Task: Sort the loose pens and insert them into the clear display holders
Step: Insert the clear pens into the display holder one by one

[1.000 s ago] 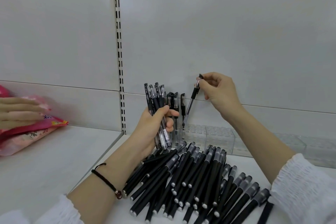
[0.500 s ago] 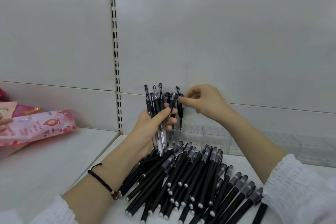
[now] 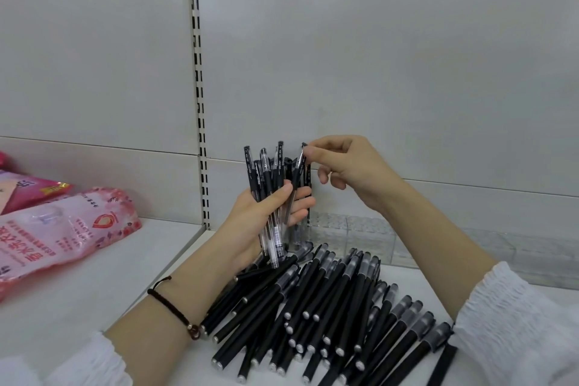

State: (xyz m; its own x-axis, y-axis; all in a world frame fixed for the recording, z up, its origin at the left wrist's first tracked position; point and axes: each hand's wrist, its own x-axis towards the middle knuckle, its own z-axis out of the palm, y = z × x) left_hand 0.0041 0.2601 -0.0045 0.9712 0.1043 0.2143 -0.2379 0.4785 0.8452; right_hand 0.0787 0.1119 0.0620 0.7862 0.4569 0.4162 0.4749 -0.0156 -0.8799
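Note:
My left hand (image 3: 266,213) grips an upright bundle of clear-barrelled pens with black caps (image 3: 264,172) above the shelf. My right hand (image 3: 347,169) pinches the cap end of one pen (image 3: 299,166) at the right side of that bundle, fingertips closed on it. Behind the bundle a few pens stand in the leftmost clear display holder (image 3: 300,235). A row of clear holders (image 3: 360,233) runs along the back wall to the right. A large pile of matte black pens (image 3: 322,307) lies loose on the shelf in front.
Pink plastic packages (image 3: 59,229) lie on the neighbouring shelf at the left. A slotted metal upright (image 3: 200,135) divides the two white back panels. A black strip (image 3: 443,363) lies at the pile's right edge.
My right hand came back from the holders to the bundle and now pinches one pen's top, lifting it slightly. The pink packages have shifted further into view; the other person's hand is gone.

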